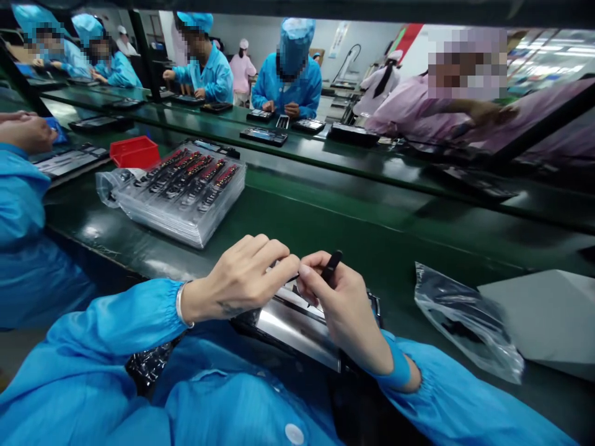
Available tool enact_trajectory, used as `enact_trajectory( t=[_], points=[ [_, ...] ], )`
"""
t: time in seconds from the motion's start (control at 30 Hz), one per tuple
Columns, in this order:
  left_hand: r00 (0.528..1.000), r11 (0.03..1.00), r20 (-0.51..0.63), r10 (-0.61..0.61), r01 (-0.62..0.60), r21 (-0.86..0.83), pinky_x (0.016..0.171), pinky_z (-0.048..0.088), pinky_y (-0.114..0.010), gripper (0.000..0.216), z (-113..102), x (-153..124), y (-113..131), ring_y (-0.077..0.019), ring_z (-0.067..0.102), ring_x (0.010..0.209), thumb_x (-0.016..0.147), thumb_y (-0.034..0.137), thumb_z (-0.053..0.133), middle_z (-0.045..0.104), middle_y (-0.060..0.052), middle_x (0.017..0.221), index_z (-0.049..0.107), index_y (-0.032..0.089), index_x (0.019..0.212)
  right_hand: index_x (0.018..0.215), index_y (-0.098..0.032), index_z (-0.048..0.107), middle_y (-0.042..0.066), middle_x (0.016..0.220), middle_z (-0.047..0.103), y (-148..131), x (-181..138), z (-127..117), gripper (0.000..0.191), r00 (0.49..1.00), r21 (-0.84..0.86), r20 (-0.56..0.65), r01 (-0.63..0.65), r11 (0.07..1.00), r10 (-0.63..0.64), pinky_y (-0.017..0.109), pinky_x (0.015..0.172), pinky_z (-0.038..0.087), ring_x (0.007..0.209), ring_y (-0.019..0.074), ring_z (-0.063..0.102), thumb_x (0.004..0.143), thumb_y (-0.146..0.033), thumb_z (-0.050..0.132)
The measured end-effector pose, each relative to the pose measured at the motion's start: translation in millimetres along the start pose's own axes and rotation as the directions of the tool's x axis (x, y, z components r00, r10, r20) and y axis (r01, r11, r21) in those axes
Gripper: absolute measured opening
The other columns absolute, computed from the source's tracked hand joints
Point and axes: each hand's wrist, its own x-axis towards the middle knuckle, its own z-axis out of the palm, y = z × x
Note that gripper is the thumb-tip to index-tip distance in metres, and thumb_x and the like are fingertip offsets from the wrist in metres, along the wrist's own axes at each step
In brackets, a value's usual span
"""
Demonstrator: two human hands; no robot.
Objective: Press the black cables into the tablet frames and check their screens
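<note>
My left hand (246, 275) is curled, its fingertips pinched together against those of my right hand. My right hand (337, 303) is closed around a thin black tool (331, 265) that sticks up past the thumb. Both hands hover over a flat shiny device (292, 325) lying at the near edge of the green bench (325, 229). What my left fingers pinch is too small to make out. A silver bracelet circles my left wrist.
A stack of clear trays with small red and black parts (186, 186) sits to the left, a red bin (134, 152) behind it. A crumpled plastic bag (465, 319) and a grey sheet (548, 316) lie right. Co-workers in blue and pink coats sit around.
</note>
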Motion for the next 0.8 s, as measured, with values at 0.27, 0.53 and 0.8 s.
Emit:
enact_trajectory(
  t=[0.27,0.53,0.8],
  points=[
    [0.996,0.992,0.085,-0.042,0.031,0.122,0.065,0.039,-0.031,0.014,-2,1,4,-0.0165,0.050,0.070,0.100,0.014,0.047,0.062,-0.004,0.079,0.057,0.016,0.092,0.078,-0.020,0.060,-0.002,0.062,0.056,-7,-7,1,0.023,0.994,-0.145,-0.013,0.110,0.983,-0.113,0.025,0.048,0.038,0.053,0.0112,0.047,0.088,-0.040,0.064],
    [0.999,0.997,0.016,-0.027,0.026,0.078,0.062,0.040,-0.030,0.020,5,2,9,-0.0145,0.050,0.066,0.096,0.013,0.052,0.060,-0.002,0.070,0.056,0.018,0.077,0.075,-0.020,0.060,-0.001,0.063,0.056,-13,-9,3,0.019,0.985,-0.231,0.027,0.175,0.957,-0.173,0.025,0.052,0.041,0.056,0.0117,0.050,0.088,-0.035,0.062],
    [0.624,0.547,0.066,-0.778,0.726,-0.417,0.078,0.057,-0.027,0.013,-50,-69,-32,-0.0141,0.071,0.082,0.095,0.028,0.060,0.074,-0.004,0.090,0.064,0.016,0.091,0.076,-0.025,0.064,0.001,0.059,0.060,-7,-17,-8,0.022,0.990,-0.350,0.117,0.114,0.930,-0.077,0.028,0.049,0.040,0.051,0.0154,0.053,0.088,-0.044,0.065]
  ],
)
